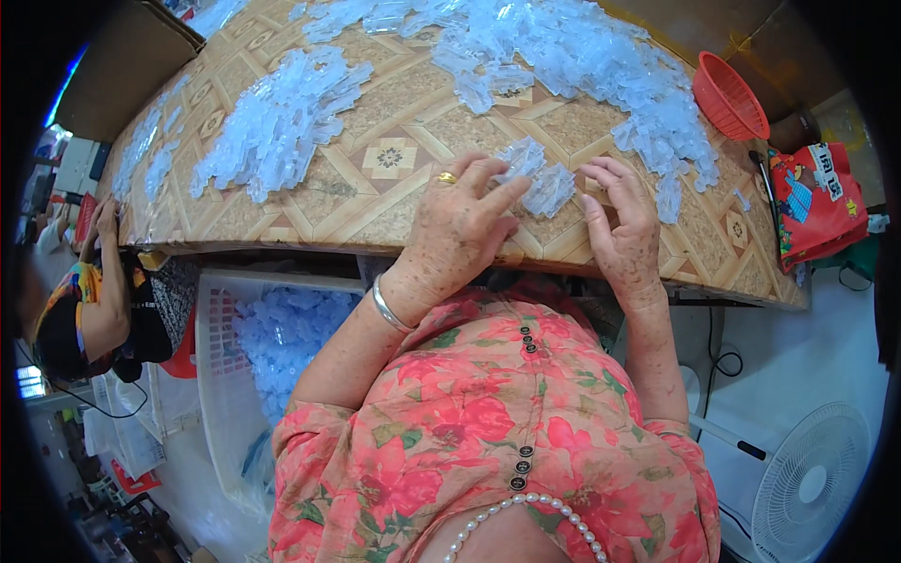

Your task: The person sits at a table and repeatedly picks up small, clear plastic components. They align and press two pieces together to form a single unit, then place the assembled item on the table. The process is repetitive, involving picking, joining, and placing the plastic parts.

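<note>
Basically, my left hand (452, 218) and right hand (627, 230) flank some clear plastic pieces (546, 190), both spread, unclamped. Probably keeps them separate from the big heap (587, 52).

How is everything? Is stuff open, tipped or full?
Left hand: open, fingers bent
Right hand: open, fingers bent
Small plastic pile: loose, between the hands
Big plastic pile: spread out
White crate: holding plastic pieces
Red basket: tilted
Red bag: wrinkled
Fan: can't tell if spinning
</note>
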`<state>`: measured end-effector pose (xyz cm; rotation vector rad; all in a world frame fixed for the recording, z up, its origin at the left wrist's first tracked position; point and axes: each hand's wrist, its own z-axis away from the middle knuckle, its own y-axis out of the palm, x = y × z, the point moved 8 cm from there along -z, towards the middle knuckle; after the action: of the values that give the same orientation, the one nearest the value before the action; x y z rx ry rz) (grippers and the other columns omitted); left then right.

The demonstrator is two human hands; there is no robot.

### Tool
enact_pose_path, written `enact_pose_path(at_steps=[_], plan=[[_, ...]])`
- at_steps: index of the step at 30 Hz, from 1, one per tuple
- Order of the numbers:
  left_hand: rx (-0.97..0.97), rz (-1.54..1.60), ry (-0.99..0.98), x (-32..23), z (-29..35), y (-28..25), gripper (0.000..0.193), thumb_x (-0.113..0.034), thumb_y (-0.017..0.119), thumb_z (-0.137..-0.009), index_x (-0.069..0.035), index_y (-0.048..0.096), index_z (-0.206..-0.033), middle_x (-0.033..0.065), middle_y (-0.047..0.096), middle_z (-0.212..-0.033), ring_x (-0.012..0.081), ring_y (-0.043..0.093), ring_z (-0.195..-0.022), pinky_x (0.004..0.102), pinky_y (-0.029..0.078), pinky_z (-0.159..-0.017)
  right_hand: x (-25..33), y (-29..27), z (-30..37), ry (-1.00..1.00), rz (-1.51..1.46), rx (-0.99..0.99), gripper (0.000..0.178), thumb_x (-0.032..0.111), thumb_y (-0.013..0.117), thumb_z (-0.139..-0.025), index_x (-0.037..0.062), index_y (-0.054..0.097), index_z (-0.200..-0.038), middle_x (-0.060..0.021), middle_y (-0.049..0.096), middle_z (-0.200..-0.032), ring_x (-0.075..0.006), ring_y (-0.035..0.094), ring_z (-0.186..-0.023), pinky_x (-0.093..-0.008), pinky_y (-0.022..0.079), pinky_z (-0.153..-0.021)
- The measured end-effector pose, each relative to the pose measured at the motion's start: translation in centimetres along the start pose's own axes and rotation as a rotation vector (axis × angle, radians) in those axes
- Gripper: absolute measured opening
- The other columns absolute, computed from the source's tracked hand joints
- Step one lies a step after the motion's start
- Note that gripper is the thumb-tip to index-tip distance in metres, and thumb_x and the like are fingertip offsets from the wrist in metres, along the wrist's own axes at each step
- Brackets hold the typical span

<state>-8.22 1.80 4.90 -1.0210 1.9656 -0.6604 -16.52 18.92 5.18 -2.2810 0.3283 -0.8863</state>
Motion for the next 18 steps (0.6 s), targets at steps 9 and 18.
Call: enact_pose_path(at_steps=[9, 18], plan=[[0.042, -0.152, 0.064, -1.0, -1.2, 1.2, 0.031, -0.018, 0.081, -0.076, -0.012, 0.072, -0.106, 0.0128, 0.063, -0.114, 0.0326, 0.06, -0.113, 0.0469, 0.044, -0.102, -1.0, 0.7, 0.7, 0.019, 0.005, 0.037, 0.036, 0.003, 0.071, -0.087, 0.0035, 0.067, -0.123, -0.0156, 0.066, -0.128, -0.035, 0.063, -0.12, -0.0423, 0.049, -0.103], [-0.035, -0.238, 0.099, 0.8, -1.7, 1.1, 0.023, -0.016, 0.078, -0.078, -0.007, 0.065, -0.095, 0.0121, 0.061, -0.101, 0.0321, 0.06, -0.097, 0.0467, 0.046, -0.088, -0.5, 0.8, 0.8, -0.008, 0.033, 0.044, 0.034, 0.002, 0.07, -0.088, 0.003, 0.068, -0.121, -0.0157, 0.066, -0.127, -0.0344, 0.063, -0.12, -0.0423, 0.049, -0.103]])
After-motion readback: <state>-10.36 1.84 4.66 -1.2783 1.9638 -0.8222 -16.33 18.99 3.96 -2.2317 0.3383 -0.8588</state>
